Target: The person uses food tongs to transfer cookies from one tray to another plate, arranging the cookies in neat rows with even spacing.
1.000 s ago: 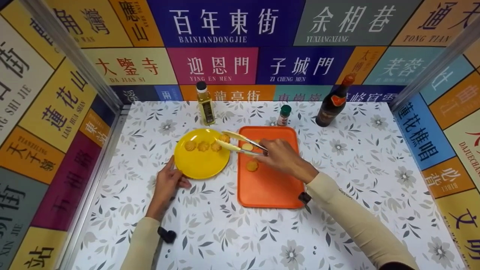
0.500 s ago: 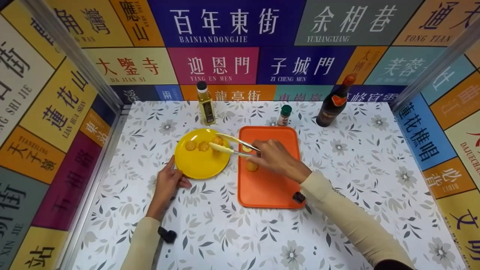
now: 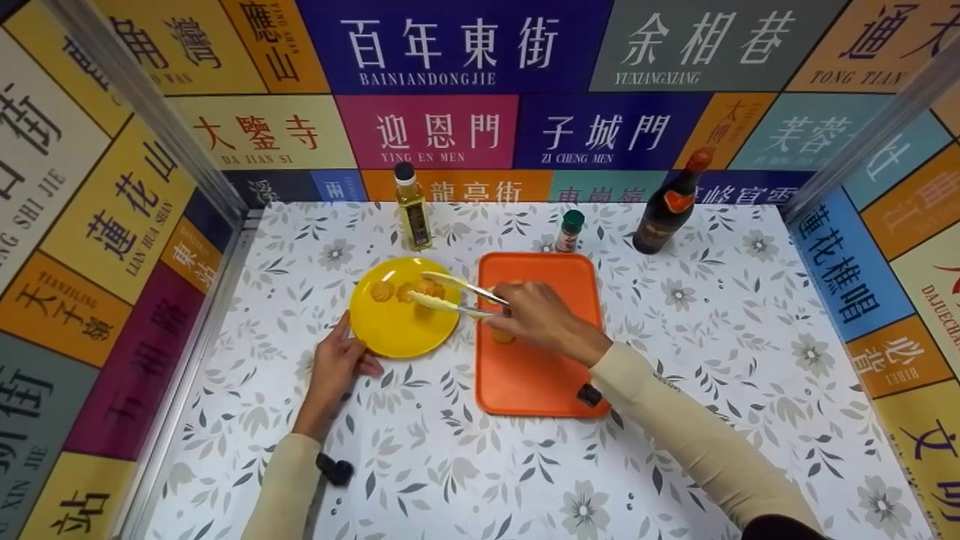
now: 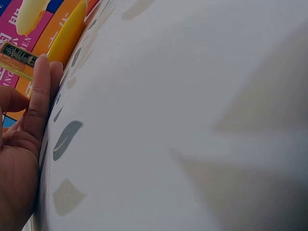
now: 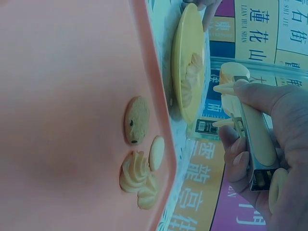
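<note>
My right hand (image 3: 544, 315) grips metal tongs (image 3: 486, 292) with pale tips, which reach left over the yellow plate (image 3: 397, 334). A swirled cookie (image 5: 229, 103) is between the tips in the right wrist view. On the plate lie a few more swirled cookies (image 3: 382, 291), partly covered by the tongs in the head view. My left hand (image 3: 337, 360) touches the plate's near-left rim, fingers mostly straight. An orange tray (image 3: 540, 382) sits under my right hand. On it the right wrist view shows a speckled oval cookie (image 5: 137, 120), a small plain cookie (image 5: 156, 153) and swirled cookies (image 5: 134, 173).
Behind the plate stands an oil bottle (image 3: 414, 221). A small green-capped shaker (image 3: 570, 232) is just behind the tray, and a dark red-capped bottle (image 3: 664, 214) stands to its right. Sign-patterned walls enclose the back and sides of the flower-patterned table (image 3: 712, 360).
My right hand and the tongs have moved left, carrying the cookie from the plate's right rim farther in over the plate. My left hand and the plate have stayed put.
</note>
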The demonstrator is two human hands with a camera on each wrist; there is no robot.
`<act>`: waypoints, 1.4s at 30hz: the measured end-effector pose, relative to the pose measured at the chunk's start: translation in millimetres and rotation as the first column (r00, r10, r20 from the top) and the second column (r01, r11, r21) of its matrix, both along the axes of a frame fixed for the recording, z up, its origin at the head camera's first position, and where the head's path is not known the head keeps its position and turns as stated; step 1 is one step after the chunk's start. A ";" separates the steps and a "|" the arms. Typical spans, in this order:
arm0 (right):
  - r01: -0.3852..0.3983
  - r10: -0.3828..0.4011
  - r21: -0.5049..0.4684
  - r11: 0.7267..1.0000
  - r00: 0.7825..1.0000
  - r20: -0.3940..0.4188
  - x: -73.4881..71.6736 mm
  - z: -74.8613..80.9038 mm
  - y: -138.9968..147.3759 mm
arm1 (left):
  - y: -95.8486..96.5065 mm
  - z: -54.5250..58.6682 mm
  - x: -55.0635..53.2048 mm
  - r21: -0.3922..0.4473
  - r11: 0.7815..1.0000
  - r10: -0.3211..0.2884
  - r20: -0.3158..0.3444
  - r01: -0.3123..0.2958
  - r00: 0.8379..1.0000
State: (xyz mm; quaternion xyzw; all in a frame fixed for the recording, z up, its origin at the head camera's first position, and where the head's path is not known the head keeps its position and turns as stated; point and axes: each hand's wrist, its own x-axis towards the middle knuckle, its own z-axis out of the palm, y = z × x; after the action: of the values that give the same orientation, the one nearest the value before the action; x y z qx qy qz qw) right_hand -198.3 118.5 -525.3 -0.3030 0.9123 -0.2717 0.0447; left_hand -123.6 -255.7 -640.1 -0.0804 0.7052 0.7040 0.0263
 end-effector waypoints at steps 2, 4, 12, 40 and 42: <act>-0.004 0.004 0.002 1.000 1.000 0.007 -0.1 -0.9 -1.3 | -0.1 -0.4 0.1 0.005 1.000 -0.002 -0.005 0.002 1.000; -0.011 0.011 0.000 1.000 1.000 0.009 -0.3 -2.0 -2.7 | -0.3 -0.4 0.2 0.004 1.000 -0.005 -0.001 0.005 1.000; -0.076 0.076 -0.020 0.997 0.997 -0.027 -2.4 -3.8 -6.8 | -0.1 0.6 -0.4 -0.020 1.000 -0.008 0.016 0.008 1.000; -0.118 0.119 0.022 0.993 0.990 -0.079 -5.6 -16.4 -35.7 | -1.2 1.1 -0.6 0.014 1.000 -0.001 0.044 0.000 0.999; -0.125 0.126 0.015 0.992 0.990 -0.068 -5.6 -17.6 -37.5 | -0.9 1.0 -0.8 0.012 1.000 -0.003 0.042 0.002 0.999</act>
State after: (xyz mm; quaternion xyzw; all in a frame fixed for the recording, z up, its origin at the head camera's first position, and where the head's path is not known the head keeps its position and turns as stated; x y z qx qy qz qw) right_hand -203.9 81.0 -543.0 -0.3685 0.8940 -0.2528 0.0321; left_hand -124.4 -256.7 -639.1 -0.0940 0.7002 0.7064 0.0424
